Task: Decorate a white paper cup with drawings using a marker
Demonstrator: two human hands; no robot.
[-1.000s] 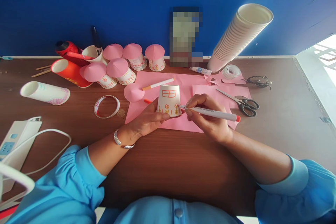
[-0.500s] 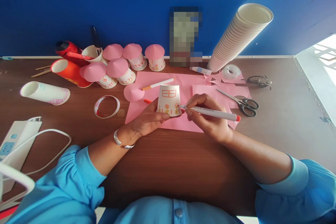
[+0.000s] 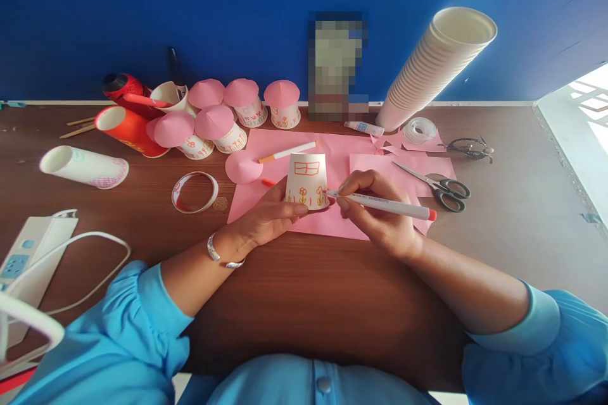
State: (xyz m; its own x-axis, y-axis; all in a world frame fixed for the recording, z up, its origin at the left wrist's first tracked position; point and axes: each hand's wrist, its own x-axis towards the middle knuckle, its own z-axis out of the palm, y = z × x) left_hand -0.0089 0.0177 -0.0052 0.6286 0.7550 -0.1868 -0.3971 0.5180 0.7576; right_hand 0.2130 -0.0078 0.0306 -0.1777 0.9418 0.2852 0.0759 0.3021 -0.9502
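My left hand (image 3: 273,218) grips an upside-down white paper cup (image 3: 306,182) from its left side, thumb along the lower rim. An orange window and a row of flowers with green stems are drawn on the cup. A white felt-tip pen (image 3: 392,204) with a red end is pinched in my right hand (image 3: 380,212), its tip at the cup's right edge by the flowers. Behind the cup, pink paper (image 3: 327,145) lies on the table, with an orange-capped white pen (image 3: 287,152) and a pink paper cone (image 3: 244,167) on it.
Several decorated cups with pink cone roofs (image 3: 213,120) stand at the back left. Scissors (image 3: 446,190), a glue tube (image 3: 365,128) and clear tape (image 3: 420,130) lie to the right, near a tall cup stack (image 3: 437,69). A tape roll (image 3: 194,192) and power strip (image 3: 35,253) are leftward.
Almost nothing differs. The whole view has shifted very slightly, while both hands keep the same hold on the cup and the pen.
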